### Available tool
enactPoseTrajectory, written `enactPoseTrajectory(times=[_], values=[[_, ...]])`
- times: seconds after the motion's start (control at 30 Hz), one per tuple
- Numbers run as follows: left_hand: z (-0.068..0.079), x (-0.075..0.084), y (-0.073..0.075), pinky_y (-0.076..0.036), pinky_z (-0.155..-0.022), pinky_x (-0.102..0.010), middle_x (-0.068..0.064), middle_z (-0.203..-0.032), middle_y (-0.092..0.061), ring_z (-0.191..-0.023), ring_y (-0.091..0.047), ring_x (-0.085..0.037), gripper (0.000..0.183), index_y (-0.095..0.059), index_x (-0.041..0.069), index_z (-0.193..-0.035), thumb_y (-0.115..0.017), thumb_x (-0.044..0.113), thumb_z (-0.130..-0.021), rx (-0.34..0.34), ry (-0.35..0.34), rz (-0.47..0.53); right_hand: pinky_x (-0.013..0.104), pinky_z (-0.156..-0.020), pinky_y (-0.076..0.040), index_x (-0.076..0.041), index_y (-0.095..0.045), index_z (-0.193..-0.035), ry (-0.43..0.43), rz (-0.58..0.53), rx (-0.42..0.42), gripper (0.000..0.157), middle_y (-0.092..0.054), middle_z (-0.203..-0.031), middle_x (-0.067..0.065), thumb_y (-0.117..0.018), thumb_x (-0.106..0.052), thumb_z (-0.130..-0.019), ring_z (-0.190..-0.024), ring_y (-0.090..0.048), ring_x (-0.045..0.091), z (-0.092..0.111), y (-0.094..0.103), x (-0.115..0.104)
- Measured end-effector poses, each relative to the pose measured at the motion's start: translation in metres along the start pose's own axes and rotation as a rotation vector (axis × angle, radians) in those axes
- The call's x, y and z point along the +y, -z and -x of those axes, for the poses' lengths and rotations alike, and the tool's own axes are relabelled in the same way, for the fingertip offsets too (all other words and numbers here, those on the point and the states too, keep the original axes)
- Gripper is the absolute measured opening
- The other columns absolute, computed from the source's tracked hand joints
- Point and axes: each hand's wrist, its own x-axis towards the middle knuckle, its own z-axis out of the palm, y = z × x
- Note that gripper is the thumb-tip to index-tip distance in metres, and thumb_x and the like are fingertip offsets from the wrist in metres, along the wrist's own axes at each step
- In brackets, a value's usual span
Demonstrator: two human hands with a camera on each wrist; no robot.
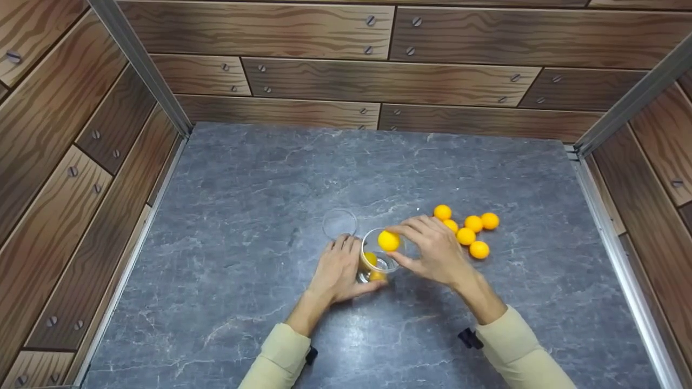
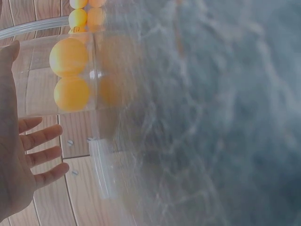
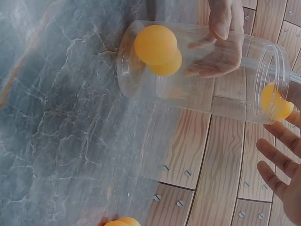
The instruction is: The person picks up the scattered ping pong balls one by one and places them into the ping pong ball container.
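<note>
A clear plastic jar [image 3: 225,104] stands upright on the tabletop, its mouth uncovered. Two orange table tennis balls [image 3: 155,44] lie at its bottom. My left hand [image 1: 338,269] holds the jar from the left, thumb on the near side and fingers on the far side. At the mouth, my right hand [image 1: 437,251] pinches another orange table tennis ball [image 1: 388,241] between thumb and fingers. In the right wrist view this ball overlaps the jar's rim, while the other right fingers are spread. Several loose orange balls [image 1: 466,236] lie just beyond the right hand, one partly hidden by it.
A clear round lid [image 1: 340,224] lies flat on the table behind my left hand. The grey marbled tabletop [image 1: 259,178] is enclosed by wood-patterned panels [image 1: 324,75] at the back and both sides, with metal strips along the edges.
</note>
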Motion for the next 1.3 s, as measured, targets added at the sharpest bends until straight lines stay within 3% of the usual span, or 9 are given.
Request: enactPoseTrajectory(times=[0.47,0.9,1.3], values=[[0.0,0.001,0.001,-0.057,-0.102,-0.045,-0.01,-0.13,-0.068,-0.127,-0.063,-0.029,0.1,-0.056,0.007,-0.135,-0.062,0.089,-0.078,-0.019,0.005,-0.008,0.038,-0.086,-0.058,-0.018,-0.077,-0.121,0.02,0.011,-0.012,0.046,-0.076,-0.105,0.0,-0.089,-0.037,-0.081,-0.097,-0.069,0.02,0.0,0.0,0.002],[0.0,0.001,0.001,-0.057,-0.101,-0.045,-0.011,-0.131,-0.067,-0.126,-0.062,-0.029,0.1,-0.055,0.007,-0.136,-0.062,0.088,-0.079,-0.03,0.009,0.015,0.037,-0.088,-0.059,-0.018,-0.078,-0.12,0.028,0.035,0.021,0.042,-0.076,-0.106,-0.001,-0.087,-0.039,-0.084,-0.098,-0.07,0.019,0.003,0.006,0.003],[0.0,0.001,0.001,-0.057,-0.103,-0.046,-0.011,-0.132,-0.067,-0.128,-0.062,-0.029,0.1,-0.055,0.006,-0.137,-0.062,0.088,-0.079,-0.023,0.004,0.025,0.04,-0.085,-0.057,-0.018,-0.077,-0.122,0.05,0.039,0.073,0.05,-0.076,-0.107,0.002,-0.091,-0.039,-0.079,-0.098,-0.071,0.021,0.012,0.016,0.012]])
